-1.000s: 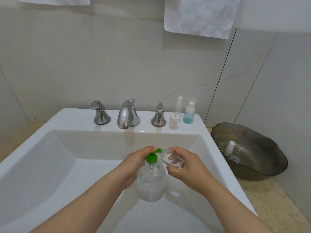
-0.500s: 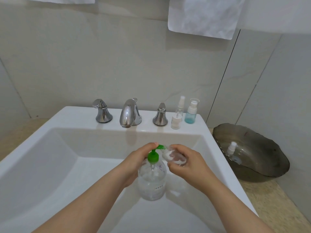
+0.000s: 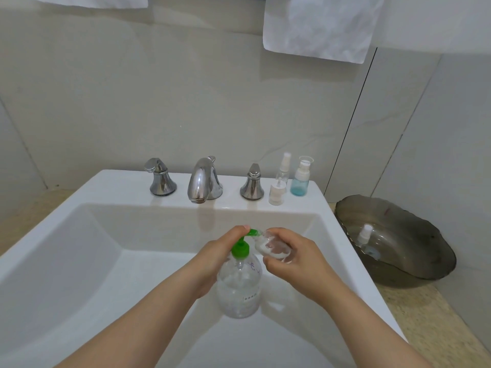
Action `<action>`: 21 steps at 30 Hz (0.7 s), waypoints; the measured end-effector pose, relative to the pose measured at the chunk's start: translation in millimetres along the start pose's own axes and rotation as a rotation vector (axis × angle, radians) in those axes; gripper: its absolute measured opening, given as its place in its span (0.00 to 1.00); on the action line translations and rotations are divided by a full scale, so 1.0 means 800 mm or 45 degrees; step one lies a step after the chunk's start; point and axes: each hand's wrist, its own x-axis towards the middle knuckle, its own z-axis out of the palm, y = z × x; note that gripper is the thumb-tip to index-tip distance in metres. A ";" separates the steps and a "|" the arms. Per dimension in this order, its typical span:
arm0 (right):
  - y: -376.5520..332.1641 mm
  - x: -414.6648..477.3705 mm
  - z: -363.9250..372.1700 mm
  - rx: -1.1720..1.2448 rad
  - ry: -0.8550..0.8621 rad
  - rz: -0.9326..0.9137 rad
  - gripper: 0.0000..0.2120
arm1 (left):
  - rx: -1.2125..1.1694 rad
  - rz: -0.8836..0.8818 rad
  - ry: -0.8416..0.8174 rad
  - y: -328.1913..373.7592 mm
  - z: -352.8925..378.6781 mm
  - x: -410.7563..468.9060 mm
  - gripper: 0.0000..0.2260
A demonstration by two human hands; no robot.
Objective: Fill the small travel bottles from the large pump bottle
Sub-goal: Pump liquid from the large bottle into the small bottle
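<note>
A large clear pump bottle (image 3: 240, 290) with a green pump head (image 3: 240, 248) stands in the white sink (image 3: 79, 261). My left hand (image 3: 212, 258) lies on the pump head, its fingertips on top of the green lever. My right hand (image 3: 289, 257) grips a small clear travel bottle (image 3: 271, 248), tilted with its mouth at the green spout; whitish liquid shows inside it. Two other small bottles stand on the sink ledge: a clear spray bottle (image 3: 279, 185) and a blue-tinted pump bottle (image 3: 300, 179).
A chrome faucet (image 3: 203, 180) with two handles sits at the back of the sink. To the right on the counter is a dark glass bowl (image 3: 414, 261) holding a small spray top. Towels (image 3: 318, 25) hang above on the tiled wall.
The pump head has risen: it stands higher on its stem than a second ago. Both hands stay at the spout, and the view has shifted slightly.
</note>
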 end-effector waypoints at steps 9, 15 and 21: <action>0.005 0.000 -0.003 -0.022 -0.043 0.010 0.14 | -0.066 0.012 0.011 -0.005 -0.003 0.004 0.43; 0.014 0.001 -0.002 -0.062 -0.052 0.057 0.19 | -0.123 0.004 -0.016 0.000 -0.003 0.000 0.30; 0.012 0.000 -0.001 -0.093 -0.043 0.071 0.20 | -0.161 -0.001 0.019 0.005 -0.002 -0.008 0.19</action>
